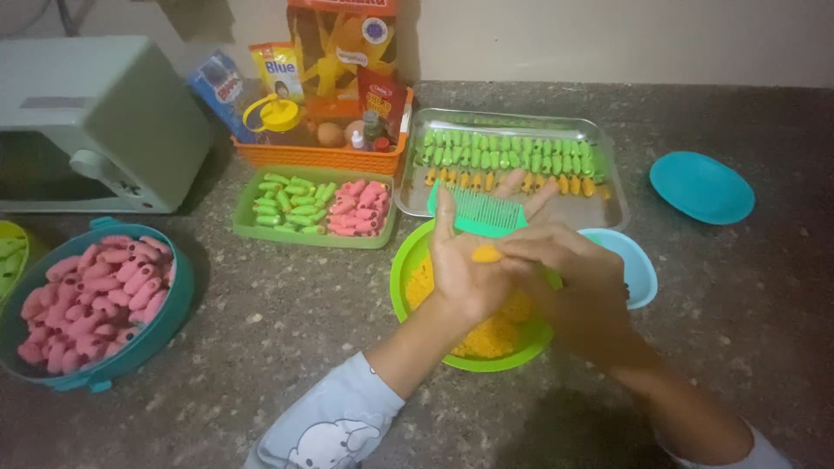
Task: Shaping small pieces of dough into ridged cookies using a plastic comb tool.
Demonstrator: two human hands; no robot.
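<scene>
Centre of frame: left hand open, palm up, green comb lying across the fingers, small orange dough piece on the palm. Right hand curled, fingertips pinching that dough piece against the palm. Both hands above green bowl of orange dough. Light blue bowl just right of it. Metal tray behind, upper centre, rows of green and orange shaped pieces. Green box left of tray, green and pink pieces. Teal container of pink pieces, lower left. Counter speckled grey.
</scene>
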